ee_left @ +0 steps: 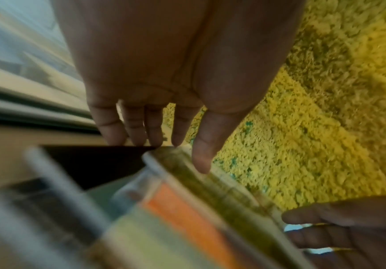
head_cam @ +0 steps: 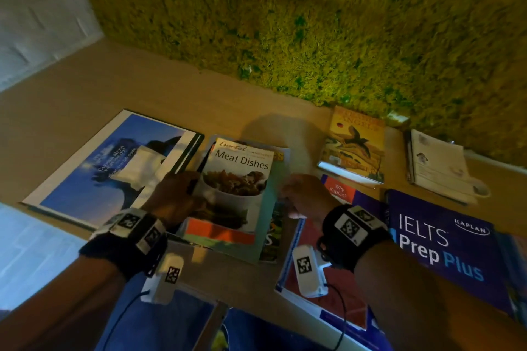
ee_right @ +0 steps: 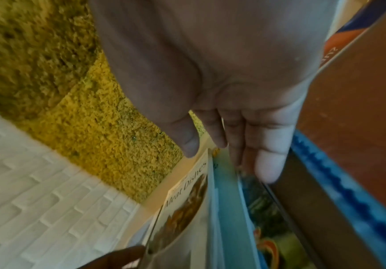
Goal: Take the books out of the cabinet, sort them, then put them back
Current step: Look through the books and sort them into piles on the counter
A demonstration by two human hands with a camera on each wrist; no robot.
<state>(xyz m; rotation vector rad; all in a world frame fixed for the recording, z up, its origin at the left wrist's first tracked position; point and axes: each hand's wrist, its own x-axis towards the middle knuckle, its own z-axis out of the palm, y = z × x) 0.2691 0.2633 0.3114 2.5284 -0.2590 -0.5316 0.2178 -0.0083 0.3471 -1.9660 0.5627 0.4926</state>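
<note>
A stack of thin books lies on the tan wooden surface (head_cam: pixel 171 88), topped by a cookbook titled "Meat Dishes" (head_cam: pixel 239 179) (ee_right: pixel 187 200). My left hand (head_cam: pixel 174 194) (ee_left: pixel 182 154) is at the stack's left edge, thumb over the top cover and fingertips at the dark edge. On the right edge, my right hand (head_cam: pixel 299 194) (ee_right: pixel 215 154) has its thumb above the cookbook and its fingers tucked beside the teal book (ee_right: pixel 228 209) lower in the stack. The stack (ee_left: pixel 187 209) is blurred in the left wrist view.
Other books lie flat around the stack: a large blue one (head_cam: pixel 114 168) to the left, a yellow bird-cover book (head_cam: pixel 353 145) and a white booklet (head_cam: pixel 439 165) behind right, and a purple IELTS book (head_cam: pixel 439 242) on the right. A mossy green wall (head_cam: pixel 313 23) backs the surface.
</note>
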